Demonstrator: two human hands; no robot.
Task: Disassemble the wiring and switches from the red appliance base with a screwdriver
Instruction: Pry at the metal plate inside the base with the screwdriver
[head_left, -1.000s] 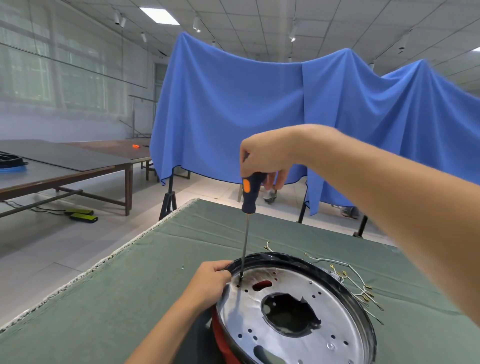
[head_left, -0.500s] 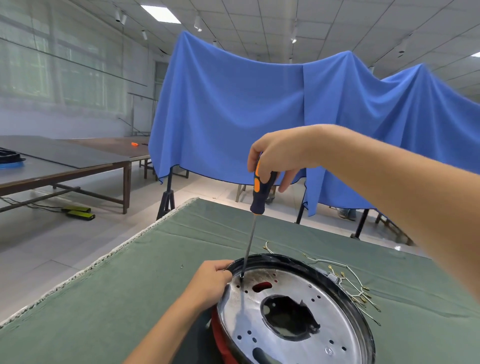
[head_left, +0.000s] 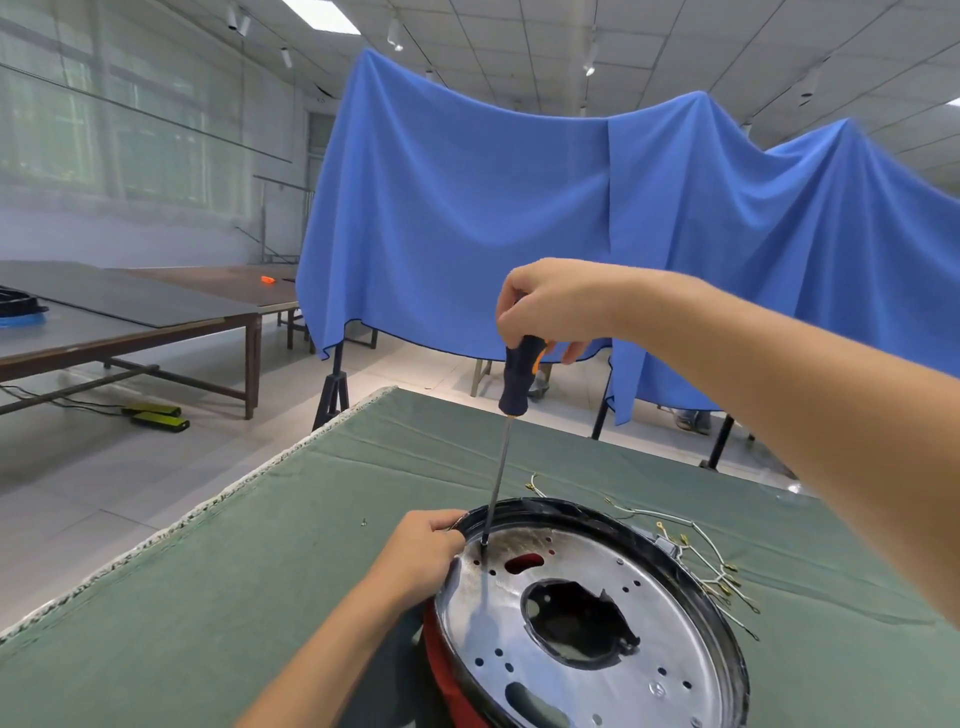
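Red plastic shows under the shiny perforated metal plate (head_left: 597, 623) of the appliance base (head_left: 441, 670), low and right of centre on my green cloth desk (head_left: 208, 597). My left hand (head_left: 421, 558) grips its black rim; my right hand (head_left: 550, 306) is curled round the screwdriver (head_left: 519, 376), its thin shaft upright, tip at a hole. If I tilt, it may slip and skate across the slick metal. Loose wires (head_left: 711, 571) trail off right.

One screwdriver (head_left: 516, 375), one red base (head_left: 587, 618), two hands and one bundle of wires (head_left: 701, 564) are seen.
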